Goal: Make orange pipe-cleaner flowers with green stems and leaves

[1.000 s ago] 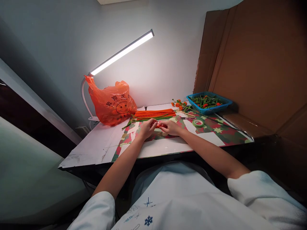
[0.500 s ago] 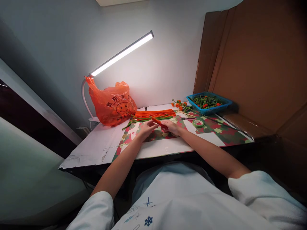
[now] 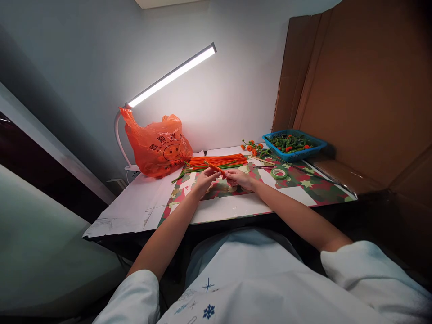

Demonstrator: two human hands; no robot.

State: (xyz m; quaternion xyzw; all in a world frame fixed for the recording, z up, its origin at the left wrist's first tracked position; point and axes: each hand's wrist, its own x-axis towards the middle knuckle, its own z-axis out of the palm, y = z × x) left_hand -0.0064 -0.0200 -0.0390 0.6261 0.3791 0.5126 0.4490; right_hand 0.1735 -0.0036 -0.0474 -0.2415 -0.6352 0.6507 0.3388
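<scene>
An orange pipe cleaner is wound in a tight coil, with a green tip showing at its upper left end. My left hand has its fingers closed about the coil's left part. The fingertips of my right hand pinch its lower right end. Just behind my hands lies a row of straight orange pipe cleaners, with several green pipe cleaners along its near side. What the coil is wound around is mostly hidden by my fingers.
Right of my hands lies a roll of green tape. Orange pipe-cleaner flowers rest near a blue basket of green and orange pieces. An orange plastic bag stands left under a lit lamp. A cardboard wall bounds the right.
My hands have come closer together on the coil. The left fingers have closed around it, and the coil has shifted slightly left.
</scene>
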